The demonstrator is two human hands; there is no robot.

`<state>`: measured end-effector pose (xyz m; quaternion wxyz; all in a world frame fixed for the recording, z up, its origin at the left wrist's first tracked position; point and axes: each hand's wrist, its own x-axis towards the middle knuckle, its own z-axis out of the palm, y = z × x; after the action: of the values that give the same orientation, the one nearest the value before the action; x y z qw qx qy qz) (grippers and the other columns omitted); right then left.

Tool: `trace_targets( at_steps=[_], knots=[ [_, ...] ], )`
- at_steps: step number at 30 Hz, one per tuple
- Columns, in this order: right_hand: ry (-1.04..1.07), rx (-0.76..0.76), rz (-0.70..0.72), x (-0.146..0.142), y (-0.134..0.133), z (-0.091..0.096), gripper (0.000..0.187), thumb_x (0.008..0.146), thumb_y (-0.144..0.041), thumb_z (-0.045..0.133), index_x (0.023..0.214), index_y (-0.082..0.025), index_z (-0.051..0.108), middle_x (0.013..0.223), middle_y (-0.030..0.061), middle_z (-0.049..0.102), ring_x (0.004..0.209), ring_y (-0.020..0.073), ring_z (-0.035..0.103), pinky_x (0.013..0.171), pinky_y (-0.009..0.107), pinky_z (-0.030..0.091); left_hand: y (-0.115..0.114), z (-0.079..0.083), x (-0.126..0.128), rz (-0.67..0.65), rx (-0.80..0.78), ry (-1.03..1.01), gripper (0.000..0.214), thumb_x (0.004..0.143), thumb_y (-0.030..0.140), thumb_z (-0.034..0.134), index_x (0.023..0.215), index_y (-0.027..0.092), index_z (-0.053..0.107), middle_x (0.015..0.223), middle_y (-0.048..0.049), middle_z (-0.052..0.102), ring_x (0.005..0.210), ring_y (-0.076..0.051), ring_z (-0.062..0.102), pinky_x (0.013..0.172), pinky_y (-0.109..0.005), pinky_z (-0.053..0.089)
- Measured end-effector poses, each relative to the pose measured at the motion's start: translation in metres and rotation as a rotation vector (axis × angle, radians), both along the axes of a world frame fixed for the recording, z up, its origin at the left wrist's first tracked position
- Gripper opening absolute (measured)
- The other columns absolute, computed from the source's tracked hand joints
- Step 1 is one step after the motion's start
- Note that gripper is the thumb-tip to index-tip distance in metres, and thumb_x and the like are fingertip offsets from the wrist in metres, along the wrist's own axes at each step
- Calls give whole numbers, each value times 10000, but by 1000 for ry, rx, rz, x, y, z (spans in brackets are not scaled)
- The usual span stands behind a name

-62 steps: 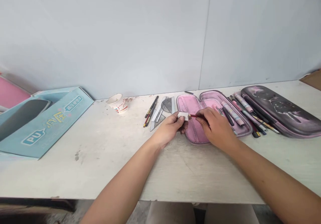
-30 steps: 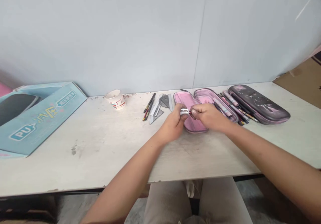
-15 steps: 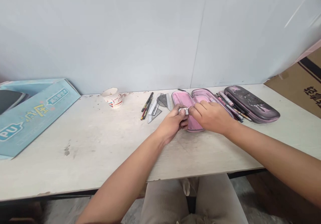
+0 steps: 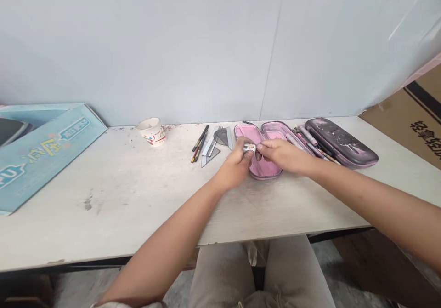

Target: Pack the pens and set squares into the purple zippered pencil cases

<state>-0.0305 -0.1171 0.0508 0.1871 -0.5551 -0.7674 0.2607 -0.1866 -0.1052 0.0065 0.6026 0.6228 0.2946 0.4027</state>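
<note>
My left hand (image 4: pixel 237 163) is closed around a small white block (image 4: pixel 249 147) that looks like an eraser, with some print on its side. The fingers of my right hand (image 4: pixel 280 155) are pinched at the block's right end; exactly what they grip there is too small to make out. Both hands are held over an open pink pencil case (image 4: pixel 266 169), whose two halves lie spread on the table. Left of the case lie clear rulers and a set square (image 4: pixel 211 151), with a dark protractor (image 4: pixel 221 136) by them.
Several dark pens (image 4: pixel 200 144) lie left of the rulers, and a paper cup (image 4: pixel 151 132) stands farther left. Pens and markers (image 4: pixel 308 135) rest beside a closed black-and-pink case (image 4: pixel 342 142). A blue box (image 4: pixel 44 156) and a cardboard box (image 4: pixel 413 119) flank the white table (image 4: pixel 138 216).
My right hand has turned, its fingers now lower and pinched at the white block. More of the block's printed face shows in my left hand. The view has shifted slightly.
</note>
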Motion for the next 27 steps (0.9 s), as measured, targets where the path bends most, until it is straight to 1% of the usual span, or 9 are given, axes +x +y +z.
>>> trace_targets(
  at_steps=[3,5,8,14,16,19,22,25,27],
  knots=[
    [-417,492,64,-3,-4,-7,274,845,-209,309,840,-119,568,770,113,571,669,165,473,531,268,227,2,4,3,2,-157,-130,93,878,298,425,880,223,371,604,76,303,449,-42,240,434,-158,188],
    [-547,598,90,-7,-3,-11,271,827,-172,319,875,-110,579,809,137,589,707,188,493,537,281,220,3,5,3,-7,-209,-193,99,878,296,427,866,220,364,600,78,288,441,-37,228,432,-151,173],
    [-435,477,3,-13,6,-12,249,837,-214,333,803,-124,563,685,91,563,614,161,463,541,274,239,4,6,0,-3,-145,-189,103,875,284,442,871,222,361,600,79,305,446,-36,239,436,-147,182],
    [317,-302,98,-7,18,-5,312,880,-381,284,650,-194,381,484,-73,223,408,71,176,427,216,187,6,3,-5,-26,18,-34,109,866,282,464,902,223,380,578,84,311,455,-41,265,441,-150,231],
    [260,-242,67,-6,15,-6,313,887,-371,274,671,-187,406,493,-64,252,414,75,202,432,222,191,8,3,-3,-18,2,-28,109,861,274,474,907,220,391,588,81,332,451,-37,270,434,-148,229],
    [-124,271,-11,-8,8,-9,275,878,-270,297,757,-147,511,620,39,477,538,117,390,493,248,230,9,6,-2,10,-95,-156,102,858,265,477,889,211,396,620,70,360,445,-29,277,427,-146,213],
    [-475,631,96,-10,4,-12,268,851,-183,306,886,-120,564,808,130,577,698,175,476,528,275,225,9,9,-2,-5,-220,-280,98,855,250,478,858,198,395,607,72,328,438,-23,256,424,-144,177],
    [-465,560,80,-12,7,-11,230,833,-193,339,828,-128,560,717,99,559,639,163,456,532,275,219,8,9,-3,-3,-215,-271,101,853,238,482,863,199,390,607,72,327,445,-22,261,432,-139,179],
    [-207,301,26,-12,12,-6,201,830,-247,371,718,-153,509,606,34,478,548,123,391,516,256,220,7,9,-4,2,-144,-229,104,858,245,478,880,209,384,608,74,338,454,-28,279,440,-138,199]
  ],
)
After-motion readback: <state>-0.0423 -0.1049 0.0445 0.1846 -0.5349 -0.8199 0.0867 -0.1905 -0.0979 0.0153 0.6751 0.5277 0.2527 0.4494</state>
